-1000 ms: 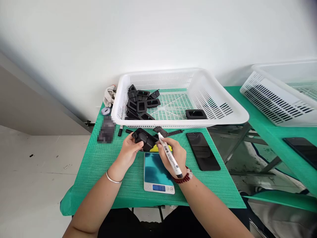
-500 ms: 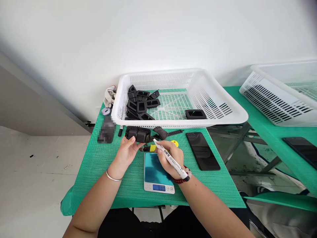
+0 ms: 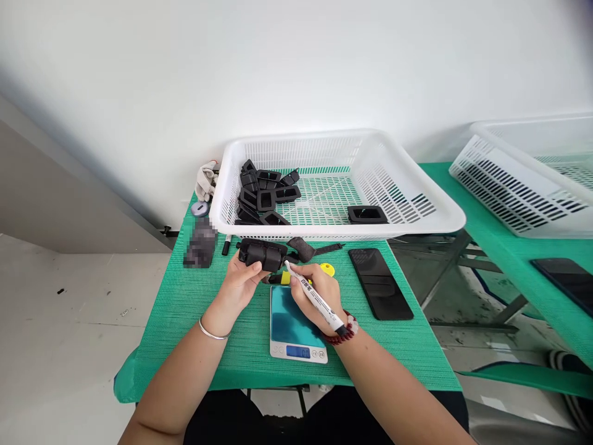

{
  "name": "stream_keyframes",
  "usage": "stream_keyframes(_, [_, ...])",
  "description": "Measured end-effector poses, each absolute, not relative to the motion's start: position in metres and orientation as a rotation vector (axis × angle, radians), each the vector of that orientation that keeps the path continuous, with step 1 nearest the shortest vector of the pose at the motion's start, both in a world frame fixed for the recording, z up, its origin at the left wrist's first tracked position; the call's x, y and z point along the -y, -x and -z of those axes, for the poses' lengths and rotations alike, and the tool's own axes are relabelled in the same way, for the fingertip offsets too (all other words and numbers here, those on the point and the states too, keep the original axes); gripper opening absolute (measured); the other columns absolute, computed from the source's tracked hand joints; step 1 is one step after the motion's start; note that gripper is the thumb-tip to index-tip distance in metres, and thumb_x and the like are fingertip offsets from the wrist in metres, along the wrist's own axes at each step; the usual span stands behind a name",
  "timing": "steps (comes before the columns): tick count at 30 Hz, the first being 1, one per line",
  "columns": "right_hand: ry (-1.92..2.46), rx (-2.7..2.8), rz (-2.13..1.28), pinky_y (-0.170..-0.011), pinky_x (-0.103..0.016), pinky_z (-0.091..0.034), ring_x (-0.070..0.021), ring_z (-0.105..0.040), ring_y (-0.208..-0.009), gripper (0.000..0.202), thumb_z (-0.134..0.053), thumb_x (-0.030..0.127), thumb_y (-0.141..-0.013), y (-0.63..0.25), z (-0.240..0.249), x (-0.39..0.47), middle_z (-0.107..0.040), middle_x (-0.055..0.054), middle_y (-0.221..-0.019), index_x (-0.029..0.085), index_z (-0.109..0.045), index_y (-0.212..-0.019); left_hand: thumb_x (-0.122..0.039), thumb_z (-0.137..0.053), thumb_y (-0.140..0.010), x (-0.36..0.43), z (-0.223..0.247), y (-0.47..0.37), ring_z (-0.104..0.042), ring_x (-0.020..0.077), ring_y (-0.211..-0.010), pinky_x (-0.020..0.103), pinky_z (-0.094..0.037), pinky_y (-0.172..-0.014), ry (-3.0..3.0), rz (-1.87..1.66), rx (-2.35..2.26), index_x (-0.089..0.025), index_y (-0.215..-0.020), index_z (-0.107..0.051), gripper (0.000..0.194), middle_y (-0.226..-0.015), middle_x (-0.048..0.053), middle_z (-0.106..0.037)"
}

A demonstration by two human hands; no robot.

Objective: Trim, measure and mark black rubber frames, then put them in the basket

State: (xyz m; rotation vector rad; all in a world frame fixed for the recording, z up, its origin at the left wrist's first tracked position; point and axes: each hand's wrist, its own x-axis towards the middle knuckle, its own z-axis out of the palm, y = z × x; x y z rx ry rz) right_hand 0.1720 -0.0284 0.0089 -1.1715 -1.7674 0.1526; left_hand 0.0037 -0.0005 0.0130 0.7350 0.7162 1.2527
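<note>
A black molded plastic part [image 3: 263, 253] is gripped between the thumb and fingers of my left hand [image 3: 241, 281], held just in front of the white basket. My right hand [image 3: 319, 293] is closed on a white whiteboard marker [image 3: 317, 300]; its tip end points up and left, close to the part's right end. Whether the tip touches the part I cannot tell. Beneath my right hand lies a small digital scale [image 3: 291, 321] with a teal plate and a lit display. Behind that hand is a yellow-and-black tool [image 3: 327, 269], partly hidden.
A white slatted basket [image 3: 417, 219] holds several similar black parts [image 3: 266, 199] on its left and one [image 3: 367, 214] at right. On the green-covered table [image 3: 185, 334] are a black phone [image 3: 380, 283], black strips [image 3: 303, 249] and another marker [image 3: 227, 246]. A second basket [image 3: 519, 185] stands at right.
The black part has turned in my left hand and shifted slightly right, showing a different side. The marker in my right hand has moved slightly left and down.
</note>
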Motion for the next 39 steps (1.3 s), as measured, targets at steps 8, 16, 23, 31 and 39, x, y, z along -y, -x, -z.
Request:
stream_keyframes(8, [1.247, 1.684, -0.071, -0.044, -0.023, -0.042, -0.0128, -0.059, -0.048, 0.007, -0.052, 0.025, -0.085, -0.176, -0.009, 0.027, -0.065, 0.002, -0.061, 0.021, -0.056, -0.089, -0.032, -0.078, -0.065, -0.003, -0.01, 0.001, -0.067, 0.0227, -0.096, 0.035, -0.057, -0.081, -0.695, -1.293, -0.722, -0.022, -0.093, -0.067, 0.032, -0.097, 0.004, -0.072])
stream_keyframes(16, [1.208, 1.701, -0.105, -0.049, -0.024, -0.048, -0.014, -0.064, -0.057, 0.012, -0.053, 0.024, -0.084, -0.174, -0.011, 0.026, -0.068, 0.0, -0.071, 0.021, -0.052, -0.095, -0.033, -0.077, -0.067, -0.004, -0.01, 0.001, -0.067, 0.0212, -0.094, 0.033, -0.057, -0.08, -0.677, -1.272, -0.696, -0.022, -0.093, -0.067, 0.03, -0.099, 0.004, -0.071])
stream_keyframes(23, [1.303, 1.808, -0.142, -0.054, -0.025, -0.049, -0.0135, -0.059, -0.06, 0.016, -0.055, 0.024, -0.086, -0.213, -0.012, 0.049, -0.063, -0.001, -0.077, 0.021, -0.052, -0.101, -0.023, -0.077, -0.067, -0.005, -0.012, 0.0, -0.065, 0.0166, -0.09, 0.029, -0.056, -0.074, -0.711, -1.283, -0.668, -0.024, -0.106, -0.059, 0.043, -0.101, 0.002, -0.066])
stream_keyframes(31, [1.562, 2.331, 0.128, -0.068, -0.036, -0.049, -0.0206, -0.056, -0.078, 0.036, -0.039, 0.006, -0.089, -0.265, 0.023, 0.082, -0.06, -0.009, -0.091, 0.018, -0.058, -0.117, -0.028, -0.081, -0.063, -0.003, -0.004, -0.007, -0.062, 0.0165, -0.086, 0.027, -0.053, -0.073, -0.886, -1.137, -0.689, -0.03, -0.122, -0.05, 0.067, -0.096, 0.001, -0.061])
stream_keyframes(39, [1.481, 1.937, -0.821, -0.091, -0.039, -0.049, -0.0211, -0.056, -0.11, 0.045, -0.026, 0.033, -0.099, -0.284, -0.025, 0.081, -0.057, -0.008, -0.123, 0.029, -0.032, -0.143, -0.023, -0.077, -0.069, 0.014, -0.03, -0.034, -0.062, 0.0201, -0.096, 0.033, -0.051, -0.084, -1.316, -0.734, -0.554, -0.03, -0.127, -0.044, 0.066, -0.104, 0.005, -0.063])
